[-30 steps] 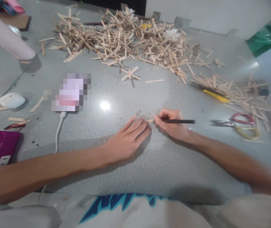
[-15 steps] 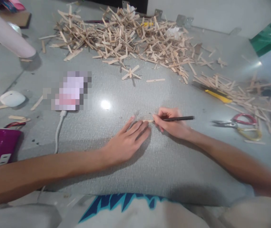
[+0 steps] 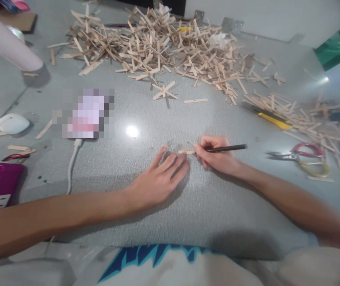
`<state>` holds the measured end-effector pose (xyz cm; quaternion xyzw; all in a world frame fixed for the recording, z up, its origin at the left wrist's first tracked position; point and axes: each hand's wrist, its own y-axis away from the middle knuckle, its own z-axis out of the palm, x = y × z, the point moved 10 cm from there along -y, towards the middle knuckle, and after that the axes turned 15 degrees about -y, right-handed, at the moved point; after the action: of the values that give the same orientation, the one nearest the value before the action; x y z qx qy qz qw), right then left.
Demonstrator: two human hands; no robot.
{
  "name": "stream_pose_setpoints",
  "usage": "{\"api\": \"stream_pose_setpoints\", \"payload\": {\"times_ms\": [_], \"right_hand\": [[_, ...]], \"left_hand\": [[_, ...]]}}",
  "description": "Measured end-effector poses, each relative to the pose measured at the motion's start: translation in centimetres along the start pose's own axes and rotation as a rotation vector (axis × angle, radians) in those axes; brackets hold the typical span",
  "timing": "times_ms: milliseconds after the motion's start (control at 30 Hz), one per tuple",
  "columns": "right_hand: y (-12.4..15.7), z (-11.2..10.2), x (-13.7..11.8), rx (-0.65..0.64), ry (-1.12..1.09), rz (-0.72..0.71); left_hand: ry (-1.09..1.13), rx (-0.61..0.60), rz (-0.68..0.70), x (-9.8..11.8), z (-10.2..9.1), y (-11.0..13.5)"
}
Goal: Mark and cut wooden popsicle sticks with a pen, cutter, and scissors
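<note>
My left hand (image 3: 162, 174) lies on the grey table with its fingers spread, the fingertips at a short wooden craft stick (image 3: 185, 152). In my right hand (image 3: 214, 153) is a slim black pen (image 3: 229, 148), pinched between thumb and fingers. Its tip end is down by the right end of the stick, mostly behind the fingers. A single craft stick (image 3: 195, 101) lies flat farther up the table. To its left rests a star shape of crossed sticks (image 3: 164, 92).
A large heap of craft sticks (image 3: 146, 47) spreads across the back. At the right lie scissors (image 3: 298, 155), a yellow cutter (image 3: 274, 120) and more sticks. A phone (image 3: 89, 113) with a white cable (image 3: 72, 167), a white case (image 3: 12, 123) and a purple device (image 3: 1, 184) are leftward.
My right hand and the pen have shifted slightly to the right, uncovering a little more of the stick. The left hand's fingers have moved a touch.
</note>
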<state>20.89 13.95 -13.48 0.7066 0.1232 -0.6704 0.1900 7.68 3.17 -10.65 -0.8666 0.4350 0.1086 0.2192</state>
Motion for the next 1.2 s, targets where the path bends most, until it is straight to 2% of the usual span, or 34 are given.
{"api": "stream_pose_setpoints", "payload": {"times_ms": [1200], "right_hand": [[-0.07, -0.14, -0.04, 0.018, -0.009, 0.027]], "left_hand": [[0.029, -0.013, -0.009, -0.15, -0.04, 0.08]]}}
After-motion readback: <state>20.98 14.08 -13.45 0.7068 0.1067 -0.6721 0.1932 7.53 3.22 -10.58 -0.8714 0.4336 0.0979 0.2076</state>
